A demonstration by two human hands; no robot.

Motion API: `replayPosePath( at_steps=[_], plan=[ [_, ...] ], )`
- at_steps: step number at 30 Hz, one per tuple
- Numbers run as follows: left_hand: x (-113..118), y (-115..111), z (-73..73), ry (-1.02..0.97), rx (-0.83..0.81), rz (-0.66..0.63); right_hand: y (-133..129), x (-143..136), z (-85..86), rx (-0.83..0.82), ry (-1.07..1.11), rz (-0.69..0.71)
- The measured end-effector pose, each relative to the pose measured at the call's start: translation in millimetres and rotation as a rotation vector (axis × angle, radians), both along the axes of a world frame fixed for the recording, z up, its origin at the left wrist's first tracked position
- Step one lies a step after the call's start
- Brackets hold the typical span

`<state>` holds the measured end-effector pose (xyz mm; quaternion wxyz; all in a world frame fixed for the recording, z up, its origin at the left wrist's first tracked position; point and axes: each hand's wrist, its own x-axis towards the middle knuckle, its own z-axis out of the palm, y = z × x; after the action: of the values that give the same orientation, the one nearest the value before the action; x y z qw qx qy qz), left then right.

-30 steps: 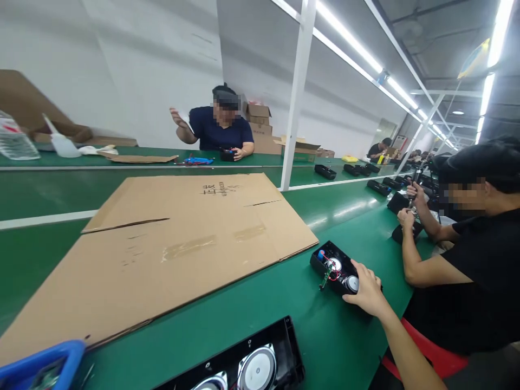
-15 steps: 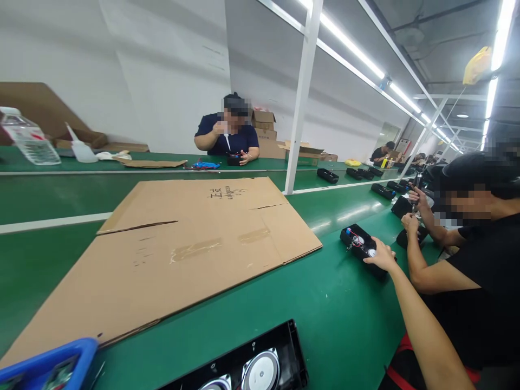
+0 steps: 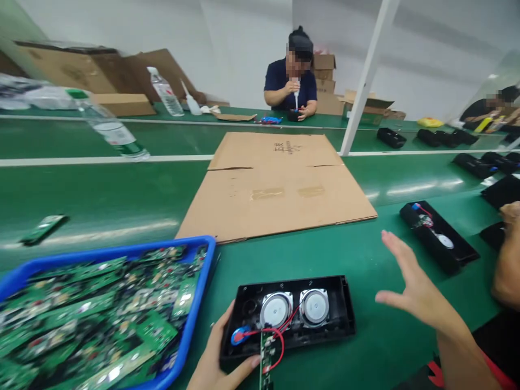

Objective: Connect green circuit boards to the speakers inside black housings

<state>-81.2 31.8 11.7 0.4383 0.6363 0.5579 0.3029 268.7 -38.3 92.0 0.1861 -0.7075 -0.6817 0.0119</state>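
Note:
My left hand (image 3: 221, 352) grips the left end of a black speaker housing (image 3: 331, 327), its thumb over the near edge. Two round silver-white speaker drivers (image 3: 276, 310) sit inside the housing. Red wires and a blue-ended part (image 3: 240, 336) lie at its left, and a narrow green circuit board (image 3: 266, 355) hangs over the front edge. My right hand (image 3: 414, 287) is in the air to the right, fingers spread and empty. Beyond it another black speaker housing (image 3: 450, 244) with a red wire and a white driver rests on the green bench.
A blue tray (image 3: 199, 287) full of green circuit boards stands at left. One loose board (image 3: 44, 228) lies behind it. A flat cardboard sheet (image 3: 280, 211) covers the middle. A water bottle (image 3: 109, 130) stands behind. Co-workers sit across (image 3: 280, 81) and at right (image 3: 507, 260).
The view has swung left and down. My right hand has let go of the housing at right and come back. My left hand, out of sight before, now shows on the near housing.

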Motion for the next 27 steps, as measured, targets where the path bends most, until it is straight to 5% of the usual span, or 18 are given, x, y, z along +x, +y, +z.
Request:
replayPosePath(
  at_steps=[4, 9, 16, 22, 27],
  plan=[
    [6, -4, -0.3, -0.029, -0.052, -0.004, 12, -57, -12.3, -0.307, 0.001, 0.357],
    [2, -9, -16.4, 0.010, -0.080, -0.009, 26, -86, -31.5, -0.294, -0.102, 0.525],
    [4, -11, -21.0, -0.009, -0.042, 0.011, 22, -110, -36.4, -0.121, -0.185, 0.436],
    [16, -15, -19.3, -0.058, 0.068, 0.135, 11, -102, -47.0, 0.056, -0.106, 0.384],
    [7, -8, -29.4, 0.040, 0.011, 0.045, -11, -61, -39.5, 0.078, -0.057, -0.066]
  ],
)
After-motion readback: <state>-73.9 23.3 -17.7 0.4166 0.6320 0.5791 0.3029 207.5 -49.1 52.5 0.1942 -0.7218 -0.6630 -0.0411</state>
